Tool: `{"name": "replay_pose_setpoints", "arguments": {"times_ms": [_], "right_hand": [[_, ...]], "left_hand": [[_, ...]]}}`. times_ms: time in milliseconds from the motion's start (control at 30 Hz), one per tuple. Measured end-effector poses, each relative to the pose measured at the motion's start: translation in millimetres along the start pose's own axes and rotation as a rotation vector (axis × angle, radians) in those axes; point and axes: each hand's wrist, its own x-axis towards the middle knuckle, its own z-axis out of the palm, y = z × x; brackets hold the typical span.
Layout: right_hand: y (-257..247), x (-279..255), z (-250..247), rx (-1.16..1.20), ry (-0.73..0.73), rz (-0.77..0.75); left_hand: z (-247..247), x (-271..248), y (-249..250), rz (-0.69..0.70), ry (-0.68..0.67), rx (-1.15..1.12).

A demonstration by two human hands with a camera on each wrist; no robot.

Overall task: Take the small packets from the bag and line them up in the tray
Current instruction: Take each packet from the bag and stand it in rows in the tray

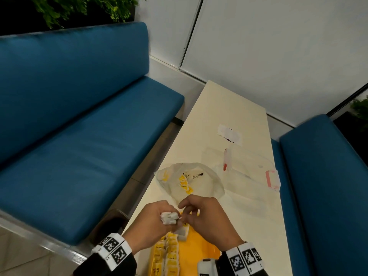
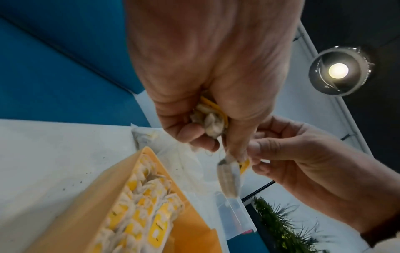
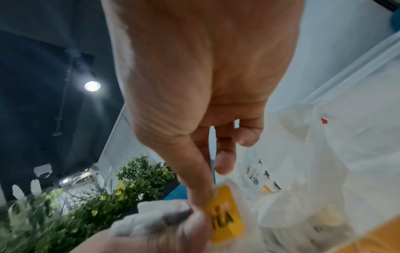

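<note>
Mid-transfer: left hand [image 1: 157, 220] clutched a bunch of packets [image 1: 169, 218], right hand [image 1: 207, 218] pinched 1 packet [image 3: 225, 214]; next it probably needed laying beside the rows in the tray [image 1: 201, 250] at 6 o'clock.

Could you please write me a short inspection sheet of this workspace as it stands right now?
Surface: pale table, a few dark specks near the tray.
Job's things: yellow tray with packets in rows; clear bag with packets left inside.
Clutter: clear lidded box; white paper.
Grippers: left hand grips a bunch of packets; right hand pinches one yellow-tagged packet.
Cables: nothing seen.
Surroundings: blue benches, plants, ceiling lamp.
</note>
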Motion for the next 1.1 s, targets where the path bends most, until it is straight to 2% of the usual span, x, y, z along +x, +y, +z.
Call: {"name": "replay_pose_setpoints", "arguments": {"times_ms": [100,267,433,567,667,867,1100], "right_hand": [[7.8,-2.4,3.2,0.185,0.121,0.079],[17.3,-7.9,12.5,0.469,0.075,0.146],[28.4,-8.1,17.4,0.545,0.109,0.161],[59.0,-11.6,24.0,0.543,0.125,0.311],[83.6,-15.5,39.2,0.463,0.041,0.447],[103.6,-13.0,63.0,0.407,-0.104,0.578],[105.8,-5.5,71.2,0.322,-0.068,0.643]], "left_hand": [[-1.4,0.3,-1.3,0.027,0.037,-0.102],[0.9,-2.1,0.7,0.012,0.078,-0.222],[3.4,-2.2,-3.9,-0.041,0.064,-0.232],[-3.1,-1.9,-19.7,-0.11,0.214,-0.156],[-4.2,-1.2,-34.0,-0.17,0.276,-0.094],[4.9,1.5,-62.1,-0.258,0.194,-0.01],[5.3,4.5,-73.7,-0.296,0.176,-0.032]]}}
